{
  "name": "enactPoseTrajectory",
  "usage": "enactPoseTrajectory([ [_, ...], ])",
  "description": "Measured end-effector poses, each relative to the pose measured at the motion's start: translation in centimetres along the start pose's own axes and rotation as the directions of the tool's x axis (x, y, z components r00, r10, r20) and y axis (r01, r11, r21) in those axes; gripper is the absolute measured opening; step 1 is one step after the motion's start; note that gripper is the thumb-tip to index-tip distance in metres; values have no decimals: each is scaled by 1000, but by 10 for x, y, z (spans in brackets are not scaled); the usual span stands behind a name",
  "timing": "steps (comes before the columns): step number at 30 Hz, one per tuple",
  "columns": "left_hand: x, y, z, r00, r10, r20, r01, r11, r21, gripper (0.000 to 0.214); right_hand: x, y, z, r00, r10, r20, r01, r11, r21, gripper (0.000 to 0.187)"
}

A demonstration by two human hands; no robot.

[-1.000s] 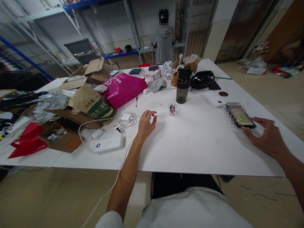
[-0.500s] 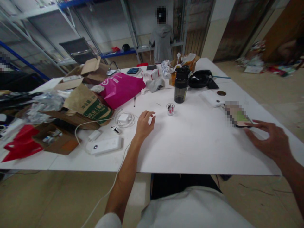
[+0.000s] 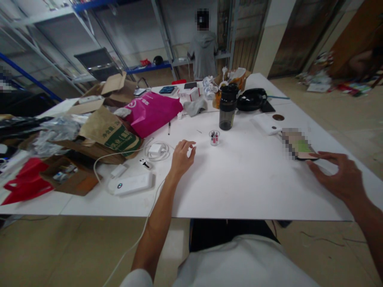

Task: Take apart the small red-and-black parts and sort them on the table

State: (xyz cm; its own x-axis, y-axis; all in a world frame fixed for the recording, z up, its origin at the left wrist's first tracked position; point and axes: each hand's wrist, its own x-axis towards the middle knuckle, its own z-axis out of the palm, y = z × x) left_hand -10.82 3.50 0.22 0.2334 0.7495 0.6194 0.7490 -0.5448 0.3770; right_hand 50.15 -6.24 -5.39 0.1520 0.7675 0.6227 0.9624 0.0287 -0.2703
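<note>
My left hand (image 3: 183, 157) hovers over the white table, fingers curled, with a gap between thumb and forefinger and nothing in it. To its right stands a small clear cup (image 3: 214, 138) holding several dark and pink pieces. On the right, my right hand (image 3: 341, 173) has its fingers apart, the forefinger tip at the near edge of a phone (image 3: 299, 145) and the thumb just below that edge. The phone lies face up, its screen partly blurred. Beyond it is a white device (image 3: 266, 123) with a cable end near the phone.
A dark bottle (image 3: 228, 109) stands past the cup. Left are a coiled white cable with charger (image 3: 155, 149), a white power bank (image 3: 133, 184), a small cardboard box (image 3: 80, 185) and a magenta bag (image 3: 152, 109). A person in grey (image 3: 204, 52) is at the back.
Both hands hold nearly the same place and pose. The view has shifted very slightly; nothing on the table has visibly moved.
</note>
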Motion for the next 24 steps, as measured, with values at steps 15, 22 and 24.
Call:
enactPoseTrajectory([
  [15, 0, 0, 1, 1000, -7, 24, 7, 1000, 0, 17, 1, -4, 1, 998, -35, 51, 31, 996, 85, 58],
  [22, 0, 1, 1, 1000, 0, 21, 0, 1000, -5, 16, 2, -5, 1, 995, -95, -35, 95, 995, 4, 47],
  [24, 1, 1, 0, 1000, -5, 21, 5, 1000, 1, 16, 2, -6, 0, 996, -85, -37, 85, 996, 10, 49],
])
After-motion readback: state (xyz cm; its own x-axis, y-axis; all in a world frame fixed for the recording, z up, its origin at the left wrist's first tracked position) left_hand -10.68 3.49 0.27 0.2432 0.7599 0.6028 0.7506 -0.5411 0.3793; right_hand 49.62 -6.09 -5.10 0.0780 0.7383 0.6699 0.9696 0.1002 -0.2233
